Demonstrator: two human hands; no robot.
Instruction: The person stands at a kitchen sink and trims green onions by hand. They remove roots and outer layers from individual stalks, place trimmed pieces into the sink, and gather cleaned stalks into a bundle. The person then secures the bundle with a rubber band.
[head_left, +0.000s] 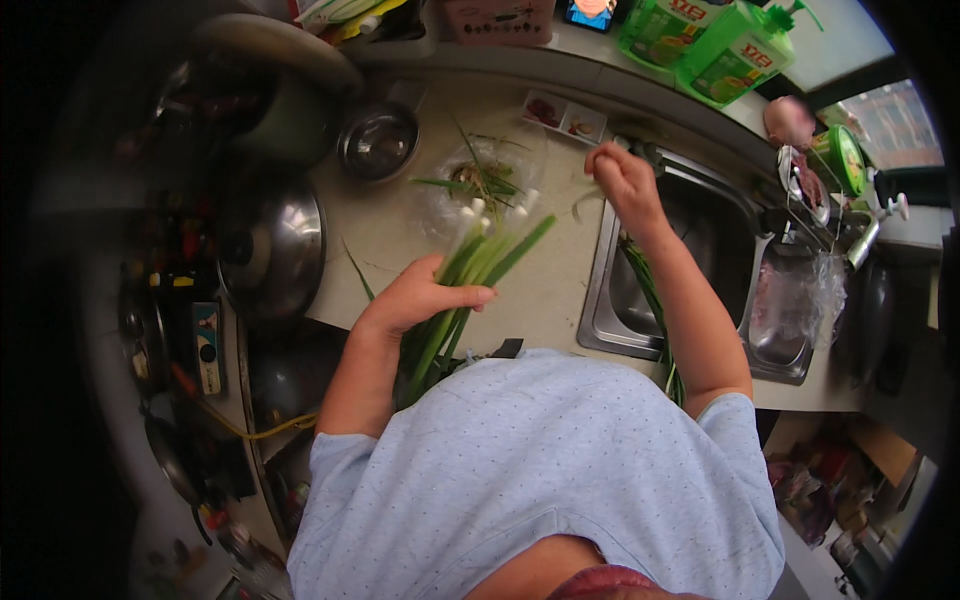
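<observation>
My left hand (431, 296) grips a bunch of scallions (472, 259), white ends pointing away from me and green leaves trailing down against my shirt. Past those white ends, scallion trimmings and roots (484, 178) lie on a clear plastic bag (442, 214) on the counter. My right hand (626, 184) is raised by the far left corner of the sink, its fingers curled together. From them a thin, pale, blurred strip (576, 210) seems to hang. More long green leaves (643, 274) lie over the sink's near left side, partly hidden by my right forearm.
The double-bowl steel sink (600, 334) is on the right, with plastic wrap (821, 300) over its smaller bowl. A steel bowl (379, 142) and a pot lid (274, 251) stand left. A divided white dish (592, 135) sits at the back, below green detergent bottles (739, 64).
</observation>
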